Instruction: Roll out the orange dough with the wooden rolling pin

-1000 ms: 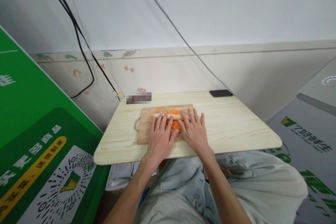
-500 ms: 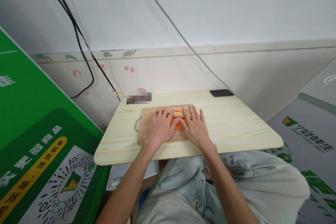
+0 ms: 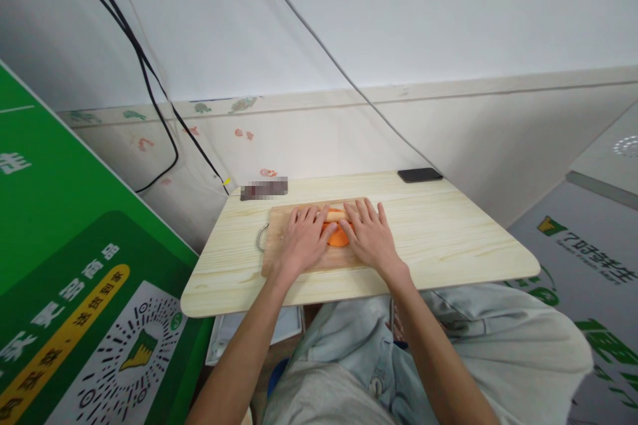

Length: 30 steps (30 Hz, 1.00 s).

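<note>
A light wooden rolling pin (image 3: 335, 215) lies across a flattened piece of orange dough (image 3: 338, 237) on a wooden cutting board (image 3: 316, 264). My left hand (image 3: 306, 237) rests palm down over the pin's left part, fingers stretched forward. Over its right part lies my right hand (image 3: 371, 232), also flat, with the fingers spread. Both thumbs point inward above the dough. The pin's ends are hidden under my hands, and only its middle shows between them.
The board, with a metal ring handle (image 3: 261, 238) at its left, is on a pale wood-grain table (image 3: 448, 239). A black phone (image 3: 419, 175) lies at the back right, a blurred dark object (image 3: 264, 188) at the back left. A green sign (image 3: 64, 226) stands left; cables hang along the wall.
Both hands have shifted slightly forward with the rolling pin, and a little more orange dough shows on the near side. The view has tilted slightly.
</note>
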Tool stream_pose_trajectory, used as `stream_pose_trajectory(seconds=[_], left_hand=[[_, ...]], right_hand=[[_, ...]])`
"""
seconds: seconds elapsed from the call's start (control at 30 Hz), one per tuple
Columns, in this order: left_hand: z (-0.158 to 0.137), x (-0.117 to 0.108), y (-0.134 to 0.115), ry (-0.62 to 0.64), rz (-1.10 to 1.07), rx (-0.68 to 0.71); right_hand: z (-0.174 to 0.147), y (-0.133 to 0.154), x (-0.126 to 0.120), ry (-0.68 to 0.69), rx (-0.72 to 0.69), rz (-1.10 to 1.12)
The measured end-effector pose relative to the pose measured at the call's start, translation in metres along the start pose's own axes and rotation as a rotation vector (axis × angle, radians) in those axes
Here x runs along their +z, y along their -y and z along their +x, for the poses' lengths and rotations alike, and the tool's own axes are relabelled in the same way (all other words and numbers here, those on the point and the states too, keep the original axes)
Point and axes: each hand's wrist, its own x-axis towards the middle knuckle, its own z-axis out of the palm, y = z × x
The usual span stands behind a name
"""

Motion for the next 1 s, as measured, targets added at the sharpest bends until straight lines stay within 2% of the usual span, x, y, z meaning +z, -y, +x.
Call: stream_pose_trajectory(seconds=[0.13,0.3,0.4,0.73,0.87,1.0], left_hand=[[-0.002,-0.007,-0.007,0.008,-0.014,-0.028],[-0.036,-0.006,-0.016,-0.063,0.003,-0.01],[-0.049,-0.002,-0.018,-0.072,0.01,-0.001],[-0.017,-0.001,-0.015,0.003,-0.008,-0.079],[-0.033,-0.007,-0.028,0.0,0.001,-0.108],[-0.055,-0.011,-0.038,-0.029,0.036,-0.065]], right_hand=[[-0.006,0.001,0.001,-0.018,-0.005,0.009],[-0.041,0.007,0.002,-0.072,-0.029,0.021],[-0.051,0.008,0.001,-0.087,-0.042,0.014],[-0.009,-0.001,0.0,-0.017,-0.01,0.014],[-0.029,0.006,0.0,-0.073,-0.012,0.021],[-0.057,0.01,0.0,-0.107,-0.047,0.018]])
